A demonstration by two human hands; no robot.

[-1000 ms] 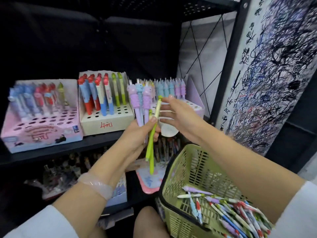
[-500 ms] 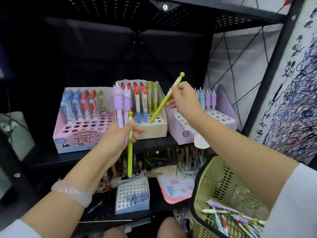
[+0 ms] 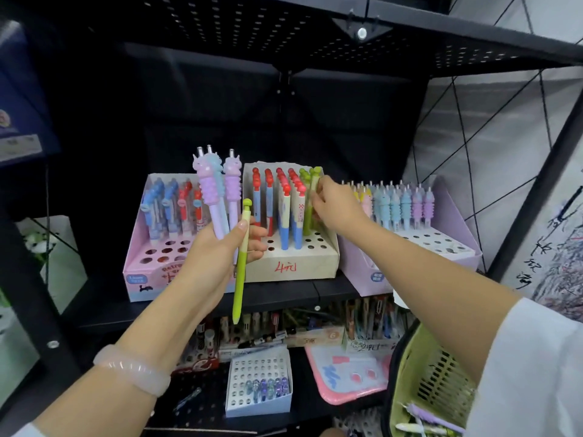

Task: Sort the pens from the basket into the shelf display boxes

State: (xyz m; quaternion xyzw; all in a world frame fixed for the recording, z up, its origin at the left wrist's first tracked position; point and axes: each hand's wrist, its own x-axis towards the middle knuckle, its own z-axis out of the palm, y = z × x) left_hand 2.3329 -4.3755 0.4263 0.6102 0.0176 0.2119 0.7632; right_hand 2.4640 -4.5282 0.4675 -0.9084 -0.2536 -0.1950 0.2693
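Basket (image 3: 419, 383) cut off bottom-right.

The scene is seen from a single head-worn camera, aimed forward and slightly down at a shelf (image 3: 284, 298) close in front. The left hand (image 3: 220, 247) and right hand (image 3: 334, 206) are framed near the centre, with the forearms entering from the lower edge. The basket (image 3: 422, 383) is cut off below the right arm. No second view is given.
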